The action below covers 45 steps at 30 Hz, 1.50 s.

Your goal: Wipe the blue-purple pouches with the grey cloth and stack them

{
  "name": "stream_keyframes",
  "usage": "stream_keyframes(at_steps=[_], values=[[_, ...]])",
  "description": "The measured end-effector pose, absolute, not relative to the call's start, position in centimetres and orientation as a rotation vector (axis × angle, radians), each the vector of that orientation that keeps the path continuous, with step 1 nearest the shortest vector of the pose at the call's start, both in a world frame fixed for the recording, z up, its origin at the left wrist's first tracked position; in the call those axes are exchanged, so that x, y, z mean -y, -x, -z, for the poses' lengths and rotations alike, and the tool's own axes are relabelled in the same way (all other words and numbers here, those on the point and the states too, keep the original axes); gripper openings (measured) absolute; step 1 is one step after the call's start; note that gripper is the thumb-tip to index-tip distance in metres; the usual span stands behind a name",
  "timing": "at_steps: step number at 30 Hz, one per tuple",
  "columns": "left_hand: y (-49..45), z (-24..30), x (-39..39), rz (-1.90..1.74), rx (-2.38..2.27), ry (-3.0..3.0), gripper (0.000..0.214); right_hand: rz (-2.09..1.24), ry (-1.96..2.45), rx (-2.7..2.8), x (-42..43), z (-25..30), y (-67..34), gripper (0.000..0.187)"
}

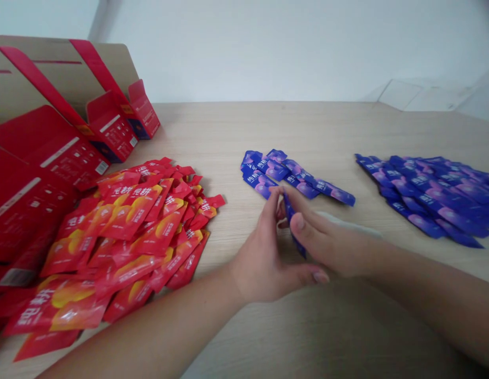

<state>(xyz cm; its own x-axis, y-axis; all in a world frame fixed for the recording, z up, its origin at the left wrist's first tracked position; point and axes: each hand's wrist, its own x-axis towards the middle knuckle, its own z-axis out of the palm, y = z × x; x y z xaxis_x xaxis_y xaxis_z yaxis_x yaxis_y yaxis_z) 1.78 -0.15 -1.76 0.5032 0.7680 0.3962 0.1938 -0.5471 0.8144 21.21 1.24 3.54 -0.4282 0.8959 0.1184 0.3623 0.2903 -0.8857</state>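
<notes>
Near the middle of the table, a blue sachet stands on edge between my two hands; whether more than one is stacked there I cannot tell. My right hand is closed on it, the thumb lying along its face. On the other side my left hand is spread around it, fingertips close to the far end and thumb stretched out by the near end. Just beyond my fingers lies a small group of blue sachets, some overlapping. Beneath my right hand, a whitish flat thing is partly hidden.
A large heap of red and orange sachets covers the left of the table. Behind it stand open red boxes in a bigger carton. More blue sachets are fanned out at the right, before a white wall.
</notes>
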Motion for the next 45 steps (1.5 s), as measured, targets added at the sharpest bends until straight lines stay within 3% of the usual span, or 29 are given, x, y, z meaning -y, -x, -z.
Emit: stream_keyframes(at_steps=[3,6,10,12,16,21,25,31,41,45], values=[[-2.0,2.2,0.4,-1.008,-0.81,-2.049,0.142,-1.232,1.115,2.022,-0.3,-4.1,-20.2,0.083],[-2.2,2.3,0.2,-1.159,-0.891,-1.991,0.101,-1.309,0.979,2.067,-0.6,-5.0,-21.1,0.076],[-2.4,2.3,-0.9,-1.231,-0.953,-1.723,0.06,-0.79,1.177,2.128,-0.8,-3.9,-23.8,0.066],[-2.5,2.5,-1.3,-1.145,-1.041,-1.609,0.053,-0.479,1.294,2.226,-1.0,-2.1,-25.3,0.068],[-2.3,2.6,-1.2,-1.059,-1.227,-1.888,0.083,-0.28,1.32,2.432,-2.3,1.6,-27.3,0.045],[-1.3,1.1,-0.5,-0.626,-1.103,-2.452,0.08,-0.181,1.313,2.324,-3.9,2.5,-27.6,0.04],[-1.0,0.7,-0.4,-0.209,-0.852,-2.548,0.13,-0.159,1.252,2.221,-3.7,2.2,-28.0,0.035],[-2.0,1.7,-0.1,-0.289,-1.187,-2.505,0.131,-0.207,1.056,2.111,-1.6,1.6,-26.6,0.027],[-2.3,1.2,-0.3,-0.284,-1.248,-2.446,0.127,-0.346,1.135,2.611,-0.8,0.6,-24.4,0.025],[-2.1,0.1,-0.6,-0.181,-1.242,-2.349,0.138,-0.277,1.162,2.648,-0.7,0.3,-23.9,0.017]])
